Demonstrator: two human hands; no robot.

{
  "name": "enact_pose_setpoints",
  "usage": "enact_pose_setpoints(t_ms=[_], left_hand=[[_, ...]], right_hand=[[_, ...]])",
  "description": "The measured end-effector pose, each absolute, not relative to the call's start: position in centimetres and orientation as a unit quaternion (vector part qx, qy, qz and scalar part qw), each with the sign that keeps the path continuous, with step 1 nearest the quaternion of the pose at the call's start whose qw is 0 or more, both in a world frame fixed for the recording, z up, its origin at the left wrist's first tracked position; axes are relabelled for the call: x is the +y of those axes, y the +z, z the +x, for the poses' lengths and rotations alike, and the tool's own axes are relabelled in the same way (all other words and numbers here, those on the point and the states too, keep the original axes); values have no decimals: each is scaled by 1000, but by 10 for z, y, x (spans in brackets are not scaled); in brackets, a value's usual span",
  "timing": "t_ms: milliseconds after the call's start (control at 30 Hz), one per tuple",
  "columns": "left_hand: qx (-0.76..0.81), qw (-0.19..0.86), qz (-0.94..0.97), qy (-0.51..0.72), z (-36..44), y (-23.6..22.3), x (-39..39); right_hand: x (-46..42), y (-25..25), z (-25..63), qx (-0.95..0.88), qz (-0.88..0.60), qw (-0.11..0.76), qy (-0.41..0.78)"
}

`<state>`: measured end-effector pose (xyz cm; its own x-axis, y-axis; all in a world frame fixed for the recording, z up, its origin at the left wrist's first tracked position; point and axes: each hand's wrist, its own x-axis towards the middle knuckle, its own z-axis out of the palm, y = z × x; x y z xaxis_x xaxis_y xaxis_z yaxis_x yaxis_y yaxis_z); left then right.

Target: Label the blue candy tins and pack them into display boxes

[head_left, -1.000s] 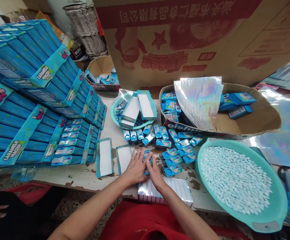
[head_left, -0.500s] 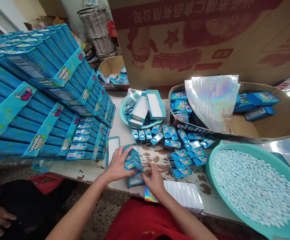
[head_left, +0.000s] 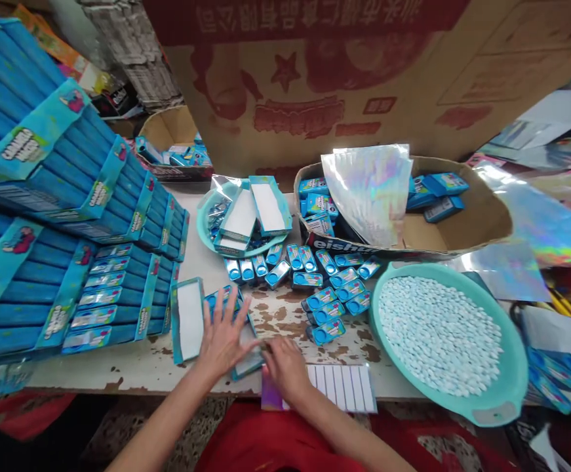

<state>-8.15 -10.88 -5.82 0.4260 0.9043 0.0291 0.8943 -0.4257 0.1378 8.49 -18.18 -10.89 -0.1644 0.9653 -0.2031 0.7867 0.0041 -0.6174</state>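
My left hand [head_left: 226, 337] is spread out over a shallow blue display tray [head_left: 250, 341], its fingers apart. Beneath those fingers, blue printed packs [head_left: 216, 300] lie in the far part of the tray, partly covered by the hand. My right hand [head_left: 285, 368] is at the tray's near right corner, fingers bent and together; whatever they pinch is hidden. Its fingertips come close to my left thumb. Under my right wrist is a shiny sheet with a row of white strips [head_left: 337, 387]. Left of my left hand lies another blue-edged tray with a white inside [head_left: 189, 318].
Blue packs in display trays are stacked high [head_left: 118, 288] at left. Several small blue tins [head_left: 327, 331] lie mid-table. Behind are a teal bowl [head_left: 204, 226] with cartons and an open cardboard box [head_left: 482, 229]. A teal basin [head_left: 381, 341] of pale candies stands right.
The view has swung right. My left hand has let go of the packs it gripped and opened flat over the tray. My right hand's fingers have drawn together near the tray's corner.
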Motion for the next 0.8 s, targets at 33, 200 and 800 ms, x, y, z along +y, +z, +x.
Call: enact_pose_setpoints(t_ms=[33, 200, 800], left_hand=[[505, 75, 857, 69, -66, -58, -115], [406, 232, 883, 47, 43, -75, -116], [391, 168, 903, -53, 32, -83, -104]], right_hand=[[-193, -110, 103, -671, -637, 236, 298], [-209, -125, 191, -348, -795, 426, 258], [-144, -156, 153, -346, -602, 458, 555]])
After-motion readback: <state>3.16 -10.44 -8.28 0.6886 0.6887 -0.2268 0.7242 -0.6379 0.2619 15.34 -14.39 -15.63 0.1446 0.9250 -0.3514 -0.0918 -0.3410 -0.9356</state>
